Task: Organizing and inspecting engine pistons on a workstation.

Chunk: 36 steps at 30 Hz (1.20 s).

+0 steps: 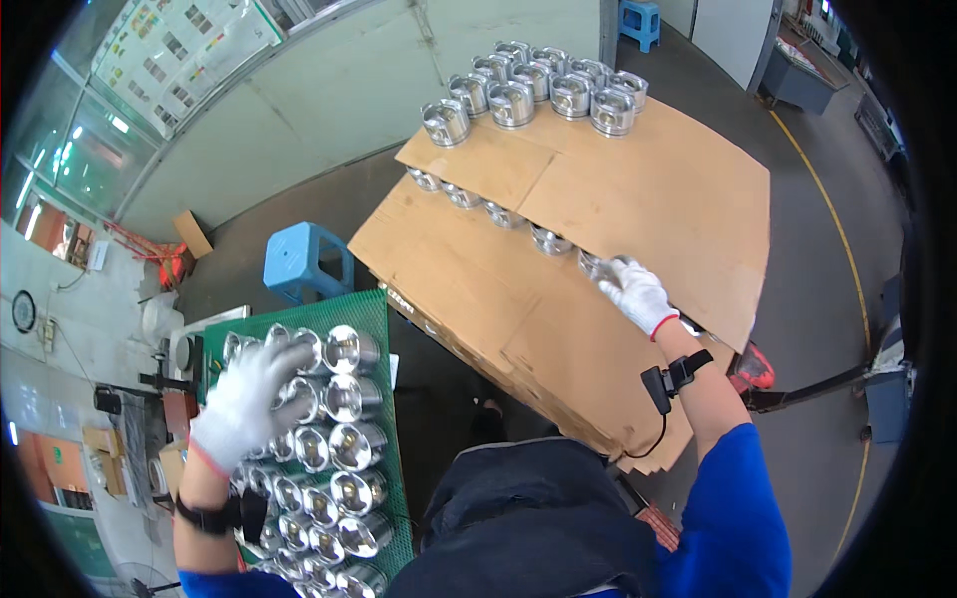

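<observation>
Your left hand (249,399), blurred, has its fingers spread over the pistons (351,399) on the green mat (369,307); contact there is unclear. Your right hand (636,294) curls by the end piston (588,262), at the edge of the upper cardboard sheet (658,189), but you can't tell if its fingers pinch it. A snagged sheet edge could tip the upper pistons (510,105), and a hasty left hand could knock the close-packed ones together

Blue stool (289,261) nr pale grn wall (339,105), dk gry floor (799,239) w/ yel line (823,196)
</observation>
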Motion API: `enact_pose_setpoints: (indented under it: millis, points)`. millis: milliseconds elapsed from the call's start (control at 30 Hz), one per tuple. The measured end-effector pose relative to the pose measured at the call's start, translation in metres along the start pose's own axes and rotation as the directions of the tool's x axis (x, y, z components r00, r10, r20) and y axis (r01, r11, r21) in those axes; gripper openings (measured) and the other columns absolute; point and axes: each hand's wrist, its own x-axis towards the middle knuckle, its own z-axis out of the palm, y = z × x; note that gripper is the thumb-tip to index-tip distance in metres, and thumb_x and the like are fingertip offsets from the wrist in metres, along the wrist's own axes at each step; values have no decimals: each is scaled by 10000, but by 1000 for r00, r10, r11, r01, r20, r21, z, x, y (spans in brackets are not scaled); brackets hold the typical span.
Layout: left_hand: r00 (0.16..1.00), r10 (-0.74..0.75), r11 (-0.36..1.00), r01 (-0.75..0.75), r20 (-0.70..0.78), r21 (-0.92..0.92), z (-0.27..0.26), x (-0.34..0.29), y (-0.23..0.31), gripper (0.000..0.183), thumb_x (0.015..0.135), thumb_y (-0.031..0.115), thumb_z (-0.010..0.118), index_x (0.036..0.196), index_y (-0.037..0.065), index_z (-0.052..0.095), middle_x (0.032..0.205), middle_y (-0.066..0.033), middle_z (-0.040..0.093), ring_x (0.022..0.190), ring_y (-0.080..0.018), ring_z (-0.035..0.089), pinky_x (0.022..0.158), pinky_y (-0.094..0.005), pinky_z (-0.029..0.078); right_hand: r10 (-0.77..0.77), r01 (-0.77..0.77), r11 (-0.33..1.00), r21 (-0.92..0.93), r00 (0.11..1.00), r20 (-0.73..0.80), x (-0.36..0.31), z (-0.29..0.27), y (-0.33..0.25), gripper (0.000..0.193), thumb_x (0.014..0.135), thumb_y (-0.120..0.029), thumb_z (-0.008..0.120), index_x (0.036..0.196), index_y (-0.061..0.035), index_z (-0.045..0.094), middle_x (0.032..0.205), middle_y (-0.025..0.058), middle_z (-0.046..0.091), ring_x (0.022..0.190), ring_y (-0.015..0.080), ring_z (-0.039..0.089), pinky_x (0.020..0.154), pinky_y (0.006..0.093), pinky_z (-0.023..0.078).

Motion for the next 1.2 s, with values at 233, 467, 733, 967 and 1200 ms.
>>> enact_pose_setpoints:
  millis: [233,467,733,967,1200]
  points:
    - [991,112,985,-121,78,126,65,263,-110,545,782,242,697,1298,153,547,1365,-148,505,1236,-354,507,1028,-428,437,331,-335,939,-78,942,-60,107,24,49,585,933,-437,533,1459,-204,428,1501,215,373,1377,432,338,1125,531,292]
    - [976,216,928,-210,14,307,98,474,-170,566,844,221,640,1380,241,459,1435,-163,432,1280,-370,470,1067,-457,404,322,-396,834,-384,915,-244,167,37,20,628,925,-441,542,1475,-175,398,1513,243,322,1399,440,271,1154,566,179]
    - [962,205,869,-263,179,419,125,628,-157,740,773,217,704,1434,359,401,1521,-167,333,1403,-362,342,1162,-463,284,316,-395,833,-386,914,-253,172,53,32,675,847,-392,650,1440,-158,427,1492,266,324,1390,448,270,1148,579,193]
    - [888,354,766,-456,295,453,143,685,-158,515,698,84,706,1196,192,629,1442,-191,403,1365,-376,381,1146,-444,313,370,-406,843,-353,914,-168,175,42,29,717,821,-386,675,1444,-144,419,1509,269,294,1403,458,243,1159,581,168]
    - [890,260,781,-421,374,461,138,687,-145,377,777,21,651,1132,147,652,1228,-152,554,1146,-333,580,938,-408,514,374,-405,846,-347,914,-156,177,42,32,721,819,-382,676,1446,-142,416,1511,268,291,1407,461,233,1163,584,155]
